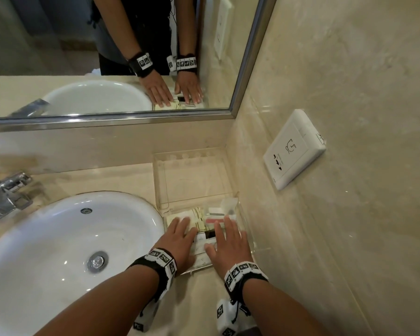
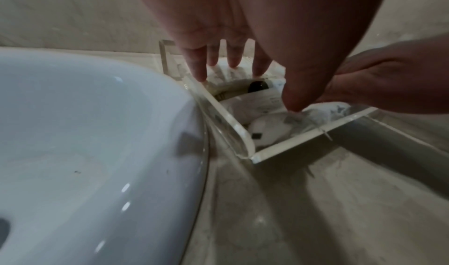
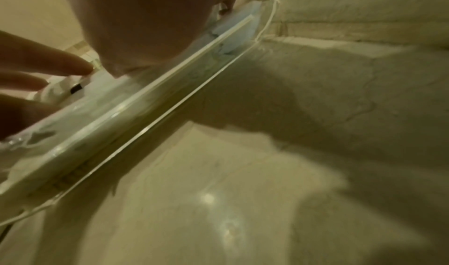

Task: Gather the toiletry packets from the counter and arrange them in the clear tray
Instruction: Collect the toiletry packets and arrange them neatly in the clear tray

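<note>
A clear plastic tray [image 1: 160,180] sits on the counter in the corner beside the sink. Several toiletry packets [image 1: 204,215], cream, white and one with a red stripe, lie in its near compartment. My left hand [image 1: 180,235] lies flat over the packets on the left side, fingers straight. My right hand [image 1: 229,240] lies flat over those on the right. In the left wrist view the left hand's fingers [image 2: 201,65] reach down over the tray wall [image 2: 223,115] onto white packets [image 2: 264,127]. The right wrist view shows the tray's near edge [image 3: 150,107] under the right palm.
A white round sink [image 1: 66,253] lies left of the tray, its rim close against it. A chrome tap [image 1: 7,192] stands at far left. The side wall carries a white socket plate [image 1: 294,149]. A mirror [image 1: 112,54] hangs behind. The tray's far compartment [image 1: 192,183] holds nothing.
</note>
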`<state>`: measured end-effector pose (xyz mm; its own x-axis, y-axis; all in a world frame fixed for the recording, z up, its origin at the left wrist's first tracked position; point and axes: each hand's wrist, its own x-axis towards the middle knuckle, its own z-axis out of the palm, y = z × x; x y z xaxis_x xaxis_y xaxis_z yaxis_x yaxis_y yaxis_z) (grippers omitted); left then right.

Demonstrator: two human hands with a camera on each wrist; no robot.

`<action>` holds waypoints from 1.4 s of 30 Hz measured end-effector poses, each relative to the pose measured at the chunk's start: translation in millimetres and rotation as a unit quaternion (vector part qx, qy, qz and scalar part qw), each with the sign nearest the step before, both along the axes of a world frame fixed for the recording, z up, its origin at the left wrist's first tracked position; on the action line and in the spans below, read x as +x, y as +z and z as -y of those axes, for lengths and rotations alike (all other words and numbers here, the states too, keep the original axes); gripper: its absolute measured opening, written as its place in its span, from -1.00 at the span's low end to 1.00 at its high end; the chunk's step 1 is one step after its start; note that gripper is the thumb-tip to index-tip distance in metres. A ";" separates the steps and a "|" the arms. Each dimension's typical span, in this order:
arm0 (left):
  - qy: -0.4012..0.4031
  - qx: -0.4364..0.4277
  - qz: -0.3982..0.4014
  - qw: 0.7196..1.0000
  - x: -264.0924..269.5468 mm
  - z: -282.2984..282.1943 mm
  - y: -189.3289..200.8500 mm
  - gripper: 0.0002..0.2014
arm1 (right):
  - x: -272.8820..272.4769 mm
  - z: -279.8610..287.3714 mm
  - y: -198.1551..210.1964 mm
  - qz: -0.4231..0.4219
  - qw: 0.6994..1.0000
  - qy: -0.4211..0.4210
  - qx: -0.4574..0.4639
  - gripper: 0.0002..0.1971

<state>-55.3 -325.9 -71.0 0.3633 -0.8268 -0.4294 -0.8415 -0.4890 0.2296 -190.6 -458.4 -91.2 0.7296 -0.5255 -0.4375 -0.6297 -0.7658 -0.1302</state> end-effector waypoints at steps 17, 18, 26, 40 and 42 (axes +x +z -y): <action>0.090 -0.057 0.030 0.994 -5.0 7.9 -11.4 -0.23 | 29.1 38.8 1.8 0.103 0.994 -0.017 -0.032 -0.36; 0.100 -0.058 0.025 0.993 -5.8 10.4 -13.1 -0.25 | 29.7 38.9 -1.1 0.095 0.995 -0.003 -0.028 -0.36; 0.106 -0.054 0.030 0.993 -22.8 31.7 -31.6 -0.30 | 24.2 37.4 -26.0 0.111 0.992 0.045 -0.026 -0.29; 0.095 -0.062 0.053 0.992 -21.4 30.5 -42.7 -0.36 | 28.1 38.9 -18.4 0.116 0.993 -0.026 0.017 -0.36; 0.092 -0.059 0.058 0.992 -20.7 31.1 -42.7 -0.35 | 28.2 38.7 -17.4 0.108 0.993 -0.035 0.034 -0.36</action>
